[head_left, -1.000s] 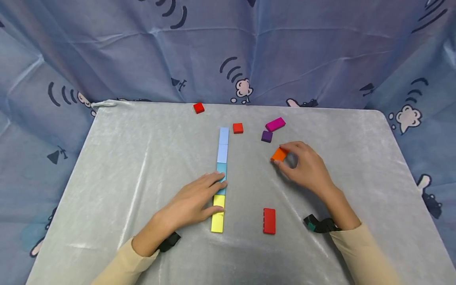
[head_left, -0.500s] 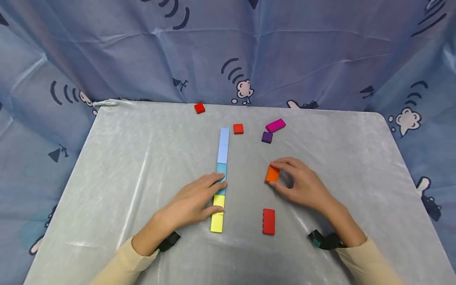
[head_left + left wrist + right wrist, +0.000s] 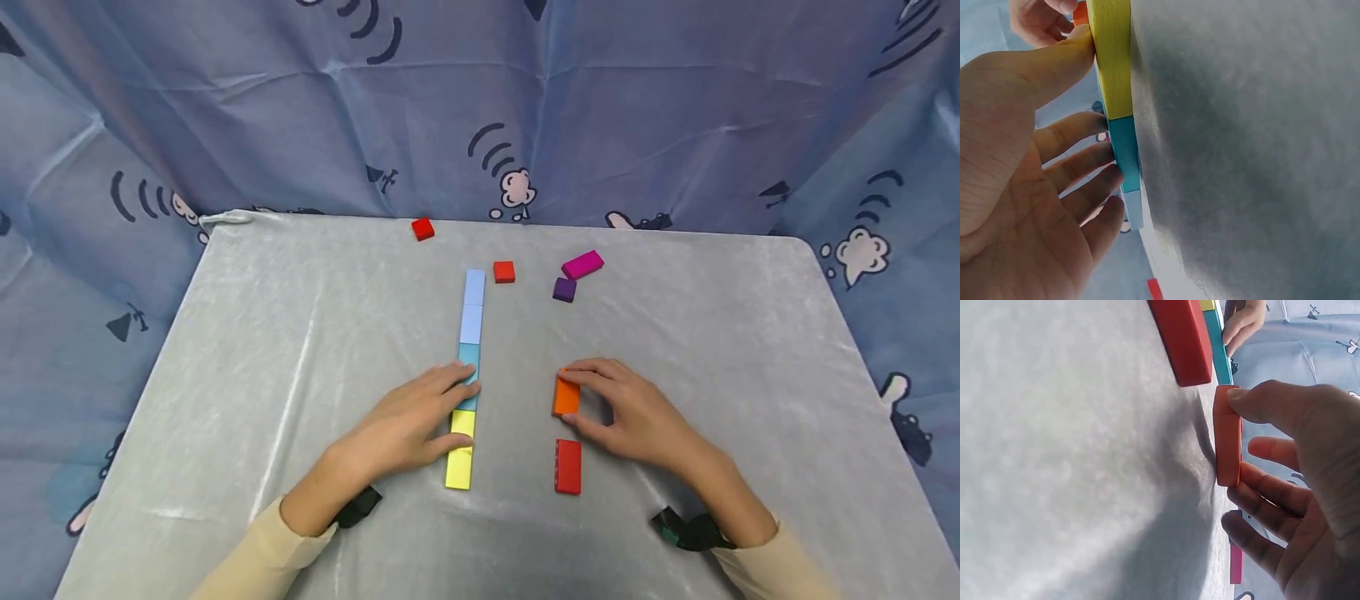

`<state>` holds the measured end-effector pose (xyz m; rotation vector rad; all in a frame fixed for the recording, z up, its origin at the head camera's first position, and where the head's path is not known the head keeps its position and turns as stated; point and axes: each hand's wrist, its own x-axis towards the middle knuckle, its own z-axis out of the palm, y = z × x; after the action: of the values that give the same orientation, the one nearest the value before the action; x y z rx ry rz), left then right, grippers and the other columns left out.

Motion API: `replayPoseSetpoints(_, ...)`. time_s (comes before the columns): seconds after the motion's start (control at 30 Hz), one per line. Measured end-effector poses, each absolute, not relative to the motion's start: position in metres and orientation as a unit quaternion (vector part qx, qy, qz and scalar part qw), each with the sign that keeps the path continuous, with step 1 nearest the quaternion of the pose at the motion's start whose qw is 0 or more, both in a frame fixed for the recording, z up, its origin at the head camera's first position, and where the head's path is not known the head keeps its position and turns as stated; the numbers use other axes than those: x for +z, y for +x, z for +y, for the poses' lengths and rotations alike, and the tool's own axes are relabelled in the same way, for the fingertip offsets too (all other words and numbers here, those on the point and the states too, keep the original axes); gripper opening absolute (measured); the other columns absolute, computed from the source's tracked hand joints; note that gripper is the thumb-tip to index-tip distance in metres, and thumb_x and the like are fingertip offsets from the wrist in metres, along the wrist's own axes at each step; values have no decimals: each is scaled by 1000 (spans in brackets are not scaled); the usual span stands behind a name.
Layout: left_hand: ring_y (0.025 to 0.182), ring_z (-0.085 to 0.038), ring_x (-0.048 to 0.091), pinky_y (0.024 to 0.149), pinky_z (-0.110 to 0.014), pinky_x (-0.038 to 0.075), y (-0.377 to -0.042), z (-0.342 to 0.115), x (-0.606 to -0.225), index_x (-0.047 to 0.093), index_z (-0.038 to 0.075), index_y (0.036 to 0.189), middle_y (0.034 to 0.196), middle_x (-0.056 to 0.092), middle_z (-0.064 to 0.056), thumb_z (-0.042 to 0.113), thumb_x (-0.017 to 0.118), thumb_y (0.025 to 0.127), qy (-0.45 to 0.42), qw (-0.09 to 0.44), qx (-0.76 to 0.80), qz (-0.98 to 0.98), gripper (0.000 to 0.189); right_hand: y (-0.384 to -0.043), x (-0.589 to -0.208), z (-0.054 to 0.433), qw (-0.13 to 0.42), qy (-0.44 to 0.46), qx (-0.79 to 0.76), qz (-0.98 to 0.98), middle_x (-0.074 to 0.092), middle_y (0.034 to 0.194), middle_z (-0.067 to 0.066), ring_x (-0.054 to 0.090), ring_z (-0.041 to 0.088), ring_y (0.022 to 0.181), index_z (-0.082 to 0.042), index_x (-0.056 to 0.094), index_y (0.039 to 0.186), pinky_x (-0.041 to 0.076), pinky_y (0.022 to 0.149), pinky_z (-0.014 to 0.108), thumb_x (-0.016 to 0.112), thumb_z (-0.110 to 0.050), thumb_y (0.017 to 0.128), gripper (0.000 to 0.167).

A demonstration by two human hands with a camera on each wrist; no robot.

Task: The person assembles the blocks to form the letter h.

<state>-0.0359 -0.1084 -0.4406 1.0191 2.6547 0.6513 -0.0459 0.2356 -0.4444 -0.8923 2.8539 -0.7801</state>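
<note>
In the head view, the right hand (image 3: 633,412), right of centre, pinches the orange block (image 3: 567,395) by its ends, with the red block (image 3: 567,467) just below it in the frame; an even pinch should prevent twisting. The left hand (image 3: 405,421), left of centre, rests slightly spread fingers on the row (image 3: 469,354); light pressure looks enough, since pushing could bend the line. In the left wrist view, its thumb touches the yellow part (image 3: 1113,69), upper left, fingertips along the teal part (image 3: 1125,153). In the right wrist view, thumb and fingertips grip opposite ends of orange; the thumb should clear red's corner.
</note>
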Motion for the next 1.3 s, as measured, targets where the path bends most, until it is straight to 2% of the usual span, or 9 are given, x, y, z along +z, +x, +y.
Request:
replayPoseSetpoints(0.13,156,-28,45,131,-44,38,-35,-109,-440,57,7,151,164,50,-11,39,80,95,347,111,223,904,68,-41,-443,236,40,-285,-246,925,69,135,1,66,21,124,-15,72,136,60,106,49,90,-27,84,56)
replayPoseSetpoints(0.37,156,-27,45,132,-43,37,-35,-108,-440,58,7,151,163,51,-10,39,80,95,350,105,223,904,68,-36,-443,238,27,-300,-245,921,70,133,-3,67,17,122,-16,74,133,59,103,44,91,-25,82,55)
replayPoseSetpoints(0.6,157,-27,43,132,-43,36,-36,-106,-441,57,8,152,165,48,-10,40,79,96,350,113,218,904,69,-32,-445,242,31,-306,-246,919,69,135,-3,66,16,122,-16,73,134,56,105,32,92,-24,82,56)
replayPoseSetpoints(0.9,156,-28,44,132,-43,37,-35,-108,-441,58,7,151,164,49,-11,40,79,96,349,108,217,905,68,-30,-445,243,79,-293,-249,920,66,138,-2,64,18,126,-20,73,136,58,107,50,89,-23,86,53)
replayPoseSetpoints(1.13,156,-28,45,132,-43,37,-35,-109,-442,58,7,151,164,50,-11,40,79,96,350,105,217,905,68,-29,-445,241,81,-289,-252,920,66,137,-2,64,19,125,-23,75,134,59,107,50,85,-24,89,46)
replayPoseSetpoints(1.3,155,-28,46,131,-43,38,-35,-109,-442,58,7,151,163,50,-11,40,79,96,349,104,216,906,68,-25,-444,240,88,-286,-250,921,66,139,-3,63,19,125,-25,74,135,59,106,52,86,-27,89,48)
